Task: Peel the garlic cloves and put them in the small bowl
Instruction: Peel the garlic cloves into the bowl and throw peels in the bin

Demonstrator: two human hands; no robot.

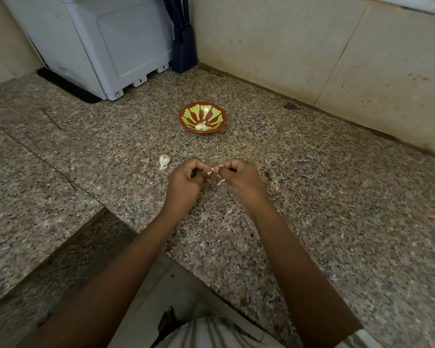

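Two hands, the left hand (186, 178) and the right hand (239, 178), pinch one small pale garlic clove (212, 172) above the speckled granite counter (312, 197), near the red-and-green small bowl (203, 117); light and probably slippery, its papery skin is best pulled from the tip.

Granite counter (312, 197) bears bowl (186, 107), garlic clove (164, 161) (unpeeled).

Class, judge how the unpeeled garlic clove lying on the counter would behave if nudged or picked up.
The unpeeled garlic clove looks small, so it is probably light. Its rounded, tapered shape would likely roll in a curve. Its papery skin may flake when pinched.
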